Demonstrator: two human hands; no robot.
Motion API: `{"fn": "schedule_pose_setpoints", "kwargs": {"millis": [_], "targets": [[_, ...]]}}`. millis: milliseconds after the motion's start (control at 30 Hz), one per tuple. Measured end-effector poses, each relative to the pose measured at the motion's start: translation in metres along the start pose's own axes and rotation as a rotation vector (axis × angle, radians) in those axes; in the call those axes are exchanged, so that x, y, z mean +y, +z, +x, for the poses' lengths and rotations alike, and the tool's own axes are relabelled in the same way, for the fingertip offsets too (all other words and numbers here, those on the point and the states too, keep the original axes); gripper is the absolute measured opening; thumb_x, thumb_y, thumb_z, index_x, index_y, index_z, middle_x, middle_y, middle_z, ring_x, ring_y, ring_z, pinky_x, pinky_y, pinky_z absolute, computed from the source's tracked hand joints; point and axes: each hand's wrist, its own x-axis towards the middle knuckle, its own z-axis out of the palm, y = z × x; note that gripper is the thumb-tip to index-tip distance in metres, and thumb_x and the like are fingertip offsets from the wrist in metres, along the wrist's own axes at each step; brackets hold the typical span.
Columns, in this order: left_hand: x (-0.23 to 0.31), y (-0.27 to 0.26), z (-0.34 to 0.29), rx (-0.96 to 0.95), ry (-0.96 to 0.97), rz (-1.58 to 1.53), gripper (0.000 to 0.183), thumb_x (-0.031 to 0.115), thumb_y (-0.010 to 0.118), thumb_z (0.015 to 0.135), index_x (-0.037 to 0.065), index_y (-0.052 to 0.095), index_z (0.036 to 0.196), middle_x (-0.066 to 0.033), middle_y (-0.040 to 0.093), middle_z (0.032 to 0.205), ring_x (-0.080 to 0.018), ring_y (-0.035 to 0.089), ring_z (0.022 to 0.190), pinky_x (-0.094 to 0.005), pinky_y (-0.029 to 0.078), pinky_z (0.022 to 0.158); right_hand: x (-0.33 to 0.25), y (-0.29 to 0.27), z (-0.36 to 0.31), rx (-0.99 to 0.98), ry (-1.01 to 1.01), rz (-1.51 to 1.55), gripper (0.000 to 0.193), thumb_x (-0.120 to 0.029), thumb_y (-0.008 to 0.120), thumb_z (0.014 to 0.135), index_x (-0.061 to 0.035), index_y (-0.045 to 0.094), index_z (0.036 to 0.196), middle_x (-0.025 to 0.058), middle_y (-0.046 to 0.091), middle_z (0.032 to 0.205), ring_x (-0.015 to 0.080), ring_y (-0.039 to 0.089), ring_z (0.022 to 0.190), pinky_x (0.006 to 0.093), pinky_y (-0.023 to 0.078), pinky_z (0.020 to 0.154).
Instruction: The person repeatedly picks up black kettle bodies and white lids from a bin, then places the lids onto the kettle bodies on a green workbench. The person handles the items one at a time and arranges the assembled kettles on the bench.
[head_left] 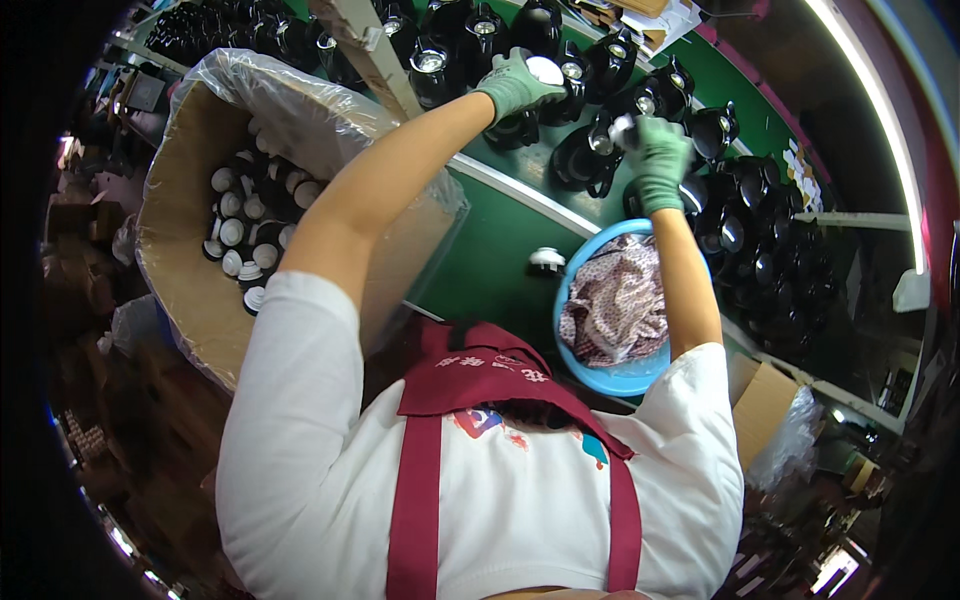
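Observation:
My left hand (512, 86), in a light green glove, is closed around a round white lid (545, 70) among the black jugs (430, 75) at the back of the bench. To the right, my right hand (660, 155), also gloved and slightly blurred by motion, grips a black-and-white lid (623, 132) above the jugs. Just below and left of it stands a black jug (583, 158) with a handle. Another lid (546, 262), white on top with a black lower part, lies on the green surface left of the blue basin.
A plastic-lined cardboard box (160, 220) on the left holds several black-and-white lids (231, 232). Patterned cloth (618, 295) fills the blue basin (562, 335). A pale post (375, 55) rises between box and jugs. More black jugs (750, 185) crowd the right side.

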Motion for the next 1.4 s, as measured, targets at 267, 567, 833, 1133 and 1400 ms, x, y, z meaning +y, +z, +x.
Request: {"fn": "schedule_pose_setpoints", "kwargs": {"millis": [267,567,833,1133,1400], "targets": [[-0.017,0.004,0.035,-0.119,0.019,0.185,0.105,0.079,0.063,0.068,0.001,0.045,0.136,-0.0251,0.063,0.121,-0.0373,0.063,0.112,-0.046,0.049,0.095,0.017,0.003,0.017,-0.236,-0.249,0.277,0.028,-0.029,0.072,0.08,-0.0144,0.066,0.104,0.0082,0.066,0.098,0.0315,0.063,0.093,0.043,0.049,0.08],[-0.002,0.01,0.041,0.118,0.141,-0.063,0.096,0.051,0.086,0.058,0.008,0.046,0.134,-0.0212,0.046,0.133,-0.039,0.057,0.115,-0.0446,0.047,0.1,0.139,0.174,0.065,-0.136,0.519,0.619,0.038,-0.038,0.059,0.092,-0.0138,0.061,0.122,0.0198,0.06,0.117,0.0385,0.055,0.115,0.0495,0.044,0.096],[0.039,0.056,0.1,0.303,0.436,-0.355,0.096,0.029,0.094,0.054,0.007,0.043,0.133,-0.016,0.059,0.117,-0.0323,0.061,0.104,-0.0389,0.051,0.093,0.03,0.051,-0.027,0.397,0.099,0.585,0.023,-0.012,0.063,0.087,-0.0036,0.057,0.107,0.0224,0.058,0.105,0.0424,0.057,0.095,0.0476,0.047,0.083],[0.051,0.105,0.071,0.234,0.625,0.717,0.071,0.031,0.069,0.08,0.015,0.041,0.144,-0.0176,0.038,0.143,-0.0416,0.034,0.133,-0.0582,0.032,0.106,0.025,0.163,-0.098,-1.075,-0.002,0.0,0.076,-0.057,0.071,0.074,-0.0174,0.052,0.136,0.0241,0.055,0.131,0.0379,0.057,0.119,0.0475,0.05,0.095],[0.06,0.01,0.008,-0.053,0.465,0.557,0.074,0.042,0.068,0.082,0.009,0.043,0.143,-0.0198,0.042,0.144,-0.0406,0.047,0.128,-0.0464,0.041,0.105,0.018,0.125,-0.083,-0.889,0.079,0.148,0.066,-0.044,0.075,0.072,-0.0139,0.057,0.128,0.018,0.065,0.119,0.0327,0.065,0.108,0.0447,0.053,0.09]]}}
